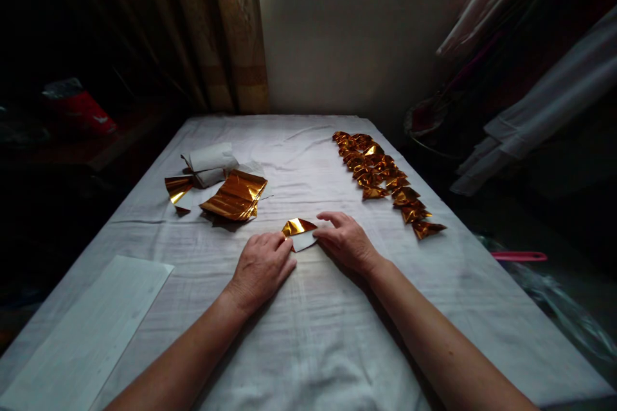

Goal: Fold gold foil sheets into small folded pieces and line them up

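Note:
A small sheet of gold foil paper lies in front of me, its far part folded over to show gold and its near part showing the white back. My left hand holds the left end, fingers close together and resting on the cloth. At the right end, my right hand grips the paper's edge with curled fingers, one finger raised above it. The exact pinch of both hands is partly hidden. Beyond my left hand sits a stack of gold foil sheets.
Rows of folded gold foil pieces line the right side of the white-covered table. A whitish wrapped bundle and a loose foil piece lie back left. A pale flat board is near left; a pink handle shows beyond the right edge.

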Available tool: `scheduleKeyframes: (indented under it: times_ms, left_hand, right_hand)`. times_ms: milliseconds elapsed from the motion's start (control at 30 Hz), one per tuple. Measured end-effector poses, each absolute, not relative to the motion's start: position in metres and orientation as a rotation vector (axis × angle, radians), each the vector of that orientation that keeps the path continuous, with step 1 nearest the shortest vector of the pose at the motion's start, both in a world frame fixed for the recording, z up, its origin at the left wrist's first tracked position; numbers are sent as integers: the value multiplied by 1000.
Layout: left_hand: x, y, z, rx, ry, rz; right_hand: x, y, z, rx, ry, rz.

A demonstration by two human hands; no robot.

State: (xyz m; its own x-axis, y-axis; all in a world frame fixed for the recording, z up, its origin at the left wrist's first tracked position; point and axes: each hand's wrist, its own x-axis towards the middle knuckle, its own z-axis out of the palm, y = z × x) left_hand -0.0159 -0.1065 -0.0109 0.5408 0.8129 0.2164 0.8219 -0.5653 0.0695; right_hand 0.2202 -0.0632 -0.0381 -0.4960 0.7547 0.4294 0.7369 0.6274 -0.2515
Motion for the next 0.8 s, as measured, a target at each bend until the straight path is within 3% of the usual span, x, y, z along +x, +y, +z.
scheduleKeyframes:
  times_ms: [100, 267, 467, 800]
  left_hand:
    - [-18, -109, -11, -2682, -1487, -321]
    - [-20, -118, -19, -2666, -1479, -265]
    - [-21, -127, -29, -2675, -1514, -229]
    - [-23, -128, -33, -2728, -1540, -272]
  right_hand:
    - [214, -72, -39, -1009, -2351, -18]
    - [207, -87, -45, -884, -2275, 244]
    - [209, -86, -51, -1005, -2138, 453]
    - [195, -91, -42, -1217, -2092, 479]
